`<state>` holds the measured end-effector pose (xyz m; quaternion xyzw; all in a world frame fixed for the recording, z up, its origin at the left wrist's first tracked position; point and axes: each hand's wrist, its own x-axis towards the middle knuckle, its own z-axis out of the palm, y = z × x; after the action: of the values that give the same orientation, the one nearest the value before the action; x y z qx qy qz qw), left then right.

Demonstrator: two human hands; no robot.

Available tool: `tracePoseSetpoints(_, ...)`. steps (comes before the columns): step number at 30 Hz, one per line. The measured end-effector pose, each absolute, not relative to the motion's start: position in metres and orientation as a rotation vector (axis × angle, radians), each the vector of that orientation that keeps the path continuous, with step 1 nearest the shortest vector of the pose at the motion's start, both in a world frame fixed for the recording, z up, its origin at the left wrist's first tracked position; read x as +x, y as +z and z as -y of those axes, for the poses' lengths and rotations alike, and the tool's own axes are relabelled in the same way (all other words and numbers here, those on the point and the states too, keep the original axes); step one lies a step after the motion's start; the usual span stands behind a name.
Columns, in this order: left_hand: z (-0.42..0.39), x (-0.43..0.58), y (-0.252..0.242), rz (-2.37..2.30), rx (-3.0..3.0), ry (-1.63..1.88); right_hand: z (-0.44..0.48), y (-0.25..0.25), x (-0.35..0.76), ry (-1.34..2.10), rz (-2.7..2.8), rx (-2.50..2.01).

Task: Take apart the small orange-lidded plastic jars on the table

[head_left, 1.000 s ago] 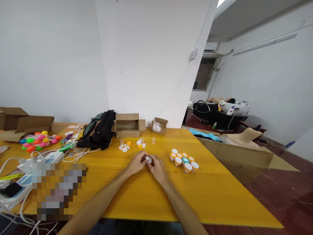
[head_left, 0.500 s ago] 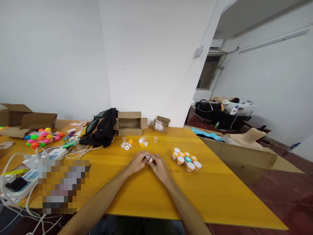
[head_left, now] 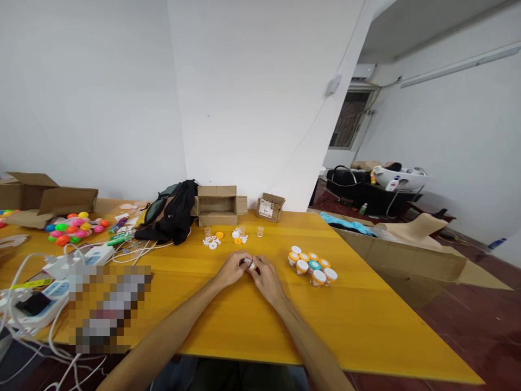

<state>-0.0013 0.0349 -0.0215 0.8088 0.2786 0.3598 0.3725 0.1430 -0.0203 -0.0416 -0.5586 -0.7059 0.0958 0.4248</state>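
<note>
The left hand [head_left: 234, 268] and right hand [head_left: 267, 279] both pinch a small white-and-orange item [head_left: 252, 265] between them, over the tabletop [head_left: 240, 326]. Lidded jars [head_left: 314, 265] stand right of the right hand; white parts [head_left: 213, 245] lie beyond the left.

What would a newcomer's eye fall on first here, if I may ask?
Probably the bright, multicoloured balls heaped on the table, at left. Next, the left hand and right hand, meeting around a small, mostly hidden white piece at centre, and the lidded jars clustered to their right.
</note>
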Motion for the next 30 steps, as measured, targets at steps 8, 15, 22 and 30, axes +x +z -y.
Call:
tracePoseSetpoints(8,-0.037,0.000,-0.024,-0.710,2.009,0.922,0.019,-0.045,0.142,0.185,1.752,-1.402)
tracePoseSetpoints(15,-0.030,-0.002,-0.018,-0.744,2.142,1.012,0.013,-0.043,0.146,0.457,1.561,-1.269)
tracePoseSetpoints(22,-0.025,-0.004,-0.013,-0.694,2.215,1.048,0.014,-0.039,0.147,0.708,1.523,-1.145)
tracePoseSetpoints(30,-0.026,-0.007,-0.010,-0.676,2.227,1.009,0.009,-0.046,0.153,0.720,1.519,-1.131)
